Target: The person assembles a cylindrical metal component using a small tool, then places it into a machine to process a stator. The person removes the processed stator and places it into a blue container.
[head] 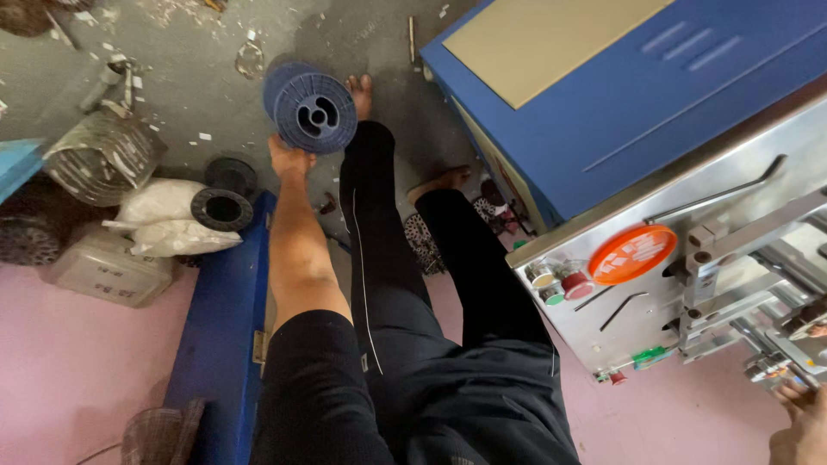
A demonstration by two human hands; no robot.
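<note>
1. the left hand (289, 159) is stretched far down toward the floor, fingers clenched around the rim of a blue plastic spool (312, 108). the spool looks bare, with no wire on it that i can see, and its flat round face with the centre hole is turned up toward the camera.
2. the right hand (799, 422) sits at the lower right edge of view, up against the metal rods and fittings of a steel machine (689, 284). only part of it shows, so i cannot tell whether its fingers grip anything or just rest there.
3. judging by the reach, the step in hand is carrying the spool in the low space by the floor, off to the person's left front. any further move calls for a firm hold on the rim, since the grip is only at one edge of it.
4. edges to mind: a blue bench edge (220, 327) runs just beside the left forearm, the person's own legs in black trousers (405, 284) lie to the right of the arm, and a blue cabinet (620, 95) stands beyond them.
5. open room: the grey floor around the spool is fairly free, though a black spool (222, 209), white sacks (172, 215) and a coil of wire (103, 155) crowd the left.
</note>
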